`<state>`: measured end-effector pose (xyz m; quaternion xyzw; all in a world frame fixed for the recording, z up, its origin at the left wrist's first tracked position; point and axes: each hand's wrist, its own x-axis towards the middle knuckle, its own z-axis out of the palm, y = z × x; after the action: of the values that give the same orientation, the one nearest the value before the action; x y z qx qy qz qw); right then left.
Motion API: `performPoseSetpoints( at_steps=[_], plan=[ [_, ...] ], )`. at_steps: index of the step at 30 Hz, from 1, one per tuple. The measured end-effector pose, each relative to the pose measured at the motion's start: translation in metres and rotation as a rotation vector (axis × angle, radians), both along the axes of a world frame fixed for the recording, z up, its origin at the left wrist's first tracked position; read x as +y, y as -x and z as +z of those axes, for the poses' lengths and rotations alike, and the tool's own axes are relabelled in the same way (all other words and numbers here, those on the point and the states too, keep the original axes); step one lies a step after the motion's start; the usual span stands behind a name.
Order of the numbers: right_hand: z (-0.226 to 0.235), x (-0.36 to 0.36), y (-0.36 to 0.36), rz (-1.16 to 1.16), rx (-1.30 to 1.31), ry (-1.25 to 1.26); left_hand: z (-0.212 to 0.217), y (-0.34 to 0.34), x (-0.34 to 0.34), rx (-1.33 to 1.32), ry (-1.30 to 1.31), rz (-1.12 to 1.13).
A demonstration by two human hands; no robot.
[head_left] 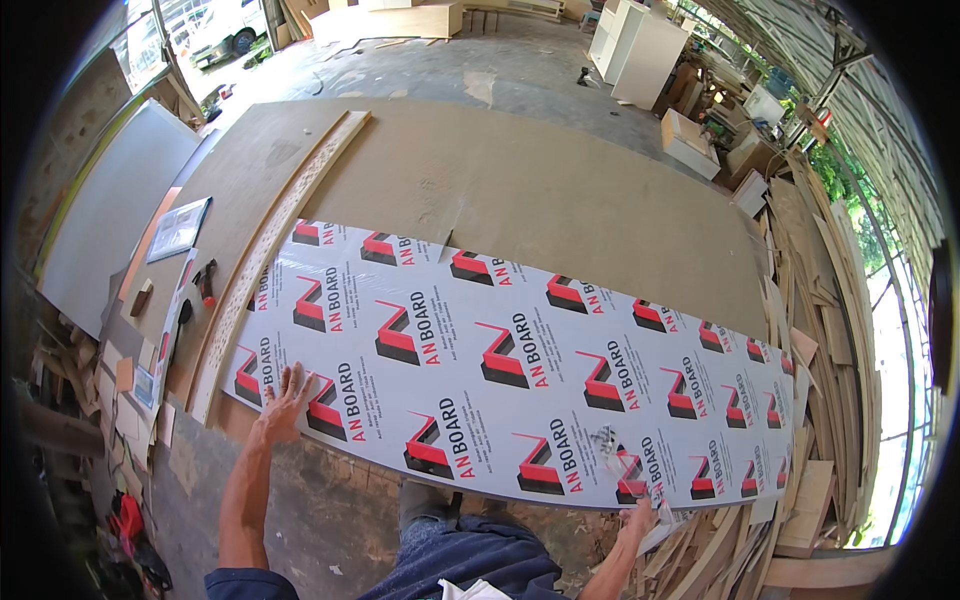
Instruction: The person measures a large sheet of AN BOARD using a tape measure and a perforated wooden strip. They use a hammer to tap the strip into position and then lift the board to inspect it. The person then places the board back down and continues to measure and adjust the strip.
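A long white board (470,390), faced with film printed in red and black, lies across the worktable in front of me. My left hand (288,402) rests flat on its near left part, fingers spread. At the near edge towards the right, my right hand (638,515) is closed on clear, crumpled plastic film (612,450). Part of that film lies wrinkled on the board and part hangs by the hand. The fingertips there are small and partly hidden. A long pale wooden strip (275,235) lies beside the board's left end.
The brown worktable sheet (580,190) extends beyond the board. A red-handled tool (206,284) and a flat clear packet (180,229) lie left of the strip. Stacked wood offcuts (830,330) line the right side. White cabinets (640,50) stand at the back.
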<state>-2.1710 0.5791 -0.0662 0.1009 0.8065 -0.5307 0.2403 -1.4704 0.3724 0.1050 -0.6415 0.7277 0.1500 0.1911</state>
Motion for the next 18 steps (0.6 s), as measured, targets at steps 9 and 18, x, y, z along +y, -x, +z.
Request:
performPoseSetpoints(
  at_steps=[9, 18],
  plan=[
    [0.011, -0.001, -0.013, 0.002, 0.026, 0.076, -0.013, -0.011, 0.003, -0.034, 0.033, -0.03],
    [-0.012, 0.009, -0.008, 0.129, 0.073, -0.015, -0.019, 0.007, -0.004, -0.16, 0.073, -0.121]
  ],
)
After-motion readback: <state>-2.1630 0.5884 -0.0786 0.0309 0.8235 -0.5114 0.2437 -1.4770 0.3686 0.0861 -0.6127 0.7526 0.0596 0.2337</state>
